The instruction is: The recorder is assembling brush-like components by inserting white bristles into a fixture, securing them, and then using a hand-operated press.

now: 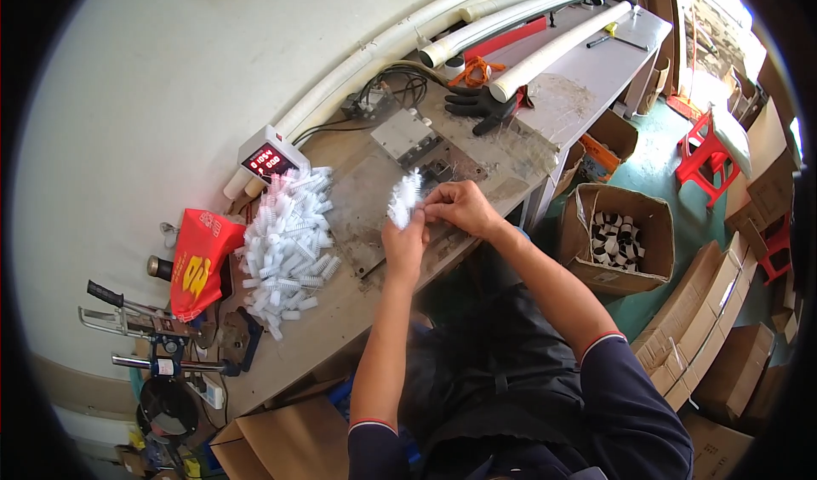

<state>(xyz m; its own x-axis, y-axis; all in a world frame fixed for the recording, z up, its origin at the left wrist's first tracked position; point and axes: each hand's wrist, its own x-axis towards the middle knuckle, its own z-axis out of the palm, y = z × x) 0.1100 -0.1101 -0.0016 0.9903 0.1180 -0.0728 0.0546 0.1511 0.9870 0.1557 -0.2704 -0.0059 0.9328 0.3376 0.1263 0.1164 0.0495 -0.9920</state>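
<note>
White ribbed plastic piece (403,199) is held at frame centre, over the worn workbench (357,310). It is gripped from below by the left hand (403,246), fingers closed round it; its top edge is pinched by the right hand (459,208). A pile of similar white pieces (285,246) lies just left, near a red-digit meter (269,158).

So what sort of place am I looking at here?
Most likely a small workshop or assembly bench. The hands hold a white ribbed plastic piece over a worn workbench, beside a pile of similar white pieces, long white pipes and cardboard boxes on the floor.
</note>
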